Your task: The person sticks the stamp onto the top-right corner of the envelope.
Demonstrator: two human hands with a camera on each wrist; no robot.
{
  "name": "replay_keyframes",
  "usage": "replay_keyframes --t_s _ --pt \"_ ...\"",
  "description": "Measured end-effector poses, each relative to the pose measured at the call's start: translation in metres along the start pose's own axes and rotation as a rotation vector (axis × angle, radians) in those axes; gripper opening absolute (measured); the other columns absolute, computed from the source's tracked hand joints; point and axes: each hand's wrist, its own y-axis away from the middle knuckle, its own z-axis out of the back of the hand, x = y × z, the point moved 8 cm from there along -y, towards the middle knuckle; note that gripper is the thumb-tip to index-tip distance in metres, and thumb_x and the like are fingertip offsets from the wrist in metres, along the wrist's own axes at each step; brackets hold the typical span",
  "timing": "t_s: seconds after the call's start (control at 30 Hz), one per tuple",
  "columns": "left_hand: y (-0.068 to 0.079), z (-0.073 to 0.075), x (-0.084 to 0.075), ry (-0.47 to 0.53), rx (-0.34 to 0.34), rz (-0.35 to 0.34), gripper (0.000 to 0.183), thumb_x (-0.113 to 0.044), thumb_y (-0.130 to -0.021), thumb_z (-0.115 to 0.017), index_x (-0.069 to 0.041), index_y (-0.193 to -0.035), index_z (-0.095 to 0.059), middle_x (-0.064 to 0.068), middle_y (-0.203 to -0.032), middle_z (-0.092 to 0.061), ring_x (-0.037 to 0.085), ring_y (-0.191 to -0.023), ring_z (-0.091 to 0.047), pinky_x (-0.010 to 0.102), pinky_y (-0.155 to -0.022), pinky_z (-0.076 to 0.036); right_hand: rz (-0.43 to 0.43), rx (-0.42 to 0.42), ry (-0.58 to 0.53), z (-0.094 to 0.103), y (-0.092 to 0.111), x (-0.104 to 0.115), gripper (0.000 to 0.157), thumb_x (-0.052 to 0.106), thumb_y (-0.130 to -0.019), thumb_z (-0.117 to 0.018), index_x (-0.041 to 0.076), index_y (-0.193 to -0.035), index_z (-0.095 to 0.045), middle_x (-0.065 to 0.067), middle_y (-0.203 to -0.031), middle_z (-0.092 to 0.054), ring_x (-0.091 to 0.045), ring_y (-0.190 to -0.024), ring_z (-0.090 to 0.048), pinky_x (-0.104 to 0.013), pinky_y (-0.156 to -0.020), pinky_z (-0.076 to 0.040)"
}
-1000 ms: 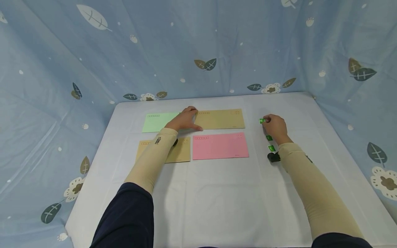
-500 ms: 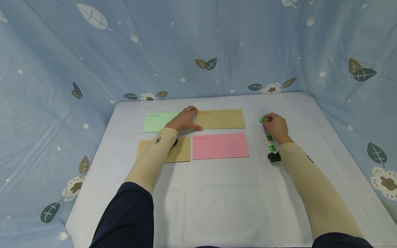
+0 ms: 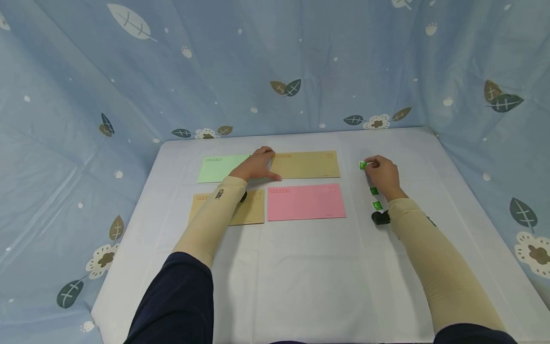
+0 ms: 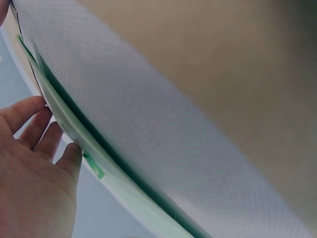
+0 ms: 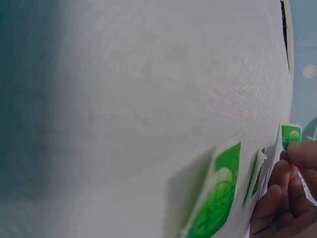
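My left hand point(image 3: 256, 167) rests across the right end of the light green envelope point(image 3: 219, 168), its fingertips touching the left end of a tan envelope point(image 3: 307, 166). Seen from the left wrist, the fingers lie along the green envelope's edge beside a small green stamp point(image 4: 94, 166) on it. With thumb and finger, my right hand point(image 3: 383, 177) pinches a green stamp point(image 3: 363, 165) with a white border. Two more green stamps, a middle one point(image 3: 374, 190) and a near one point(image 3: 377, 205), lie on the cloth below that hand; in the right wrist view the nearer stamp point(image 5: 218, 193) looks slightly curled.
A pink envelope point(image 3: 306, 203) lies in front of the tan one. Left of it is a second tan envelope point(image 3: 249, 210), partly under the left forearm. Everything lies on a white-covered table point(image 3: 309, 277), with a blue leaf-patterned curtain point(image 3: 240, 62) behind and at the sides.
The right hand has shifted slightly away from me with the pinched stamp, which now shows a bit more of its face. The left hand has stayed in place.
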Motion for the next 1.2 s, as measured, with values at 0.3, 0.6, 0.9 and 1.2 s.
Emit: replay_keyframes --t_s 0.3,0.6,0.9,1.2 --pt "0.001 0.001 -0.001 -0.006 0.000 -0.002 0.109 -0.063 -0.077 -0.081 -0.007 -0.158 -0.035 0.009 -0.164 -0.023 0.026 -0.152 -0.020 0.044 -0.121 -0.029 -0.011 -0.004 -0.023 -0.001 0.000 0.000 0.034 0.016 -0.101 -0.054 0.003 -0.131 -0.064 -0.019 -0.114 -0.063 -0.032 -0.100 -0.057 -0.041 -0.081 -0.047" --pt "0.000 0.000 0.000 -0.007 0.001 -0.011 0.109 -0.064 -0.078 -0.081 -0.007 -0.159 -0.034 0.009 -0.165 -0.023 0.027 -0.152 -0.020 0.044 -0.121 -0.029 -0.026 0.002 -0.031 -0.003 -0.001 0.001 0.034 0.015 -0.101 -0.054 0.004 -0.131 -0.064 -0.018 -0.114 -0.063 -0.031 -0.098 -0.056 -0.040 -0.079 -0.048" --pt "0.002 0.000 0.000 0.010 0.005 -0.003 0.109 -0.062 -0.078 -0.081 -0.009 -0.159 -0.033 0.008 -0.165 -0.022 0.026 -0.152 -0.020 0.044 -0.120 -0.029 -0.008 0.003 -0.027 -0.005 -0.002 0.006 0.034 0.017 -0.101 -0.055 0.004 -0.130 -0.066 -0.017 -0.112 -0.064 -0.029 -0.094 -0.055 -0.036 -0.074 -0.046" --pt "0.000 0.000 0.002 -0.003 -0.001 0.006 0.109 -0.062 -0.077 -0.082 -0.010 -0.159 -0.034 0.007 -0.164 -0.023 0.025 -0.152 -0.020 0.043 -0.121 -0.029 0.002 0.014 -0.042 -0.009 0.000 0.017 0.033 0.015 -0.102 -0.055 0.004 -0.132 -0.065 -0.018 -0.116 -0.063 -0.030 -0.099 -0.057 -0.039 -0.079 -0.048"
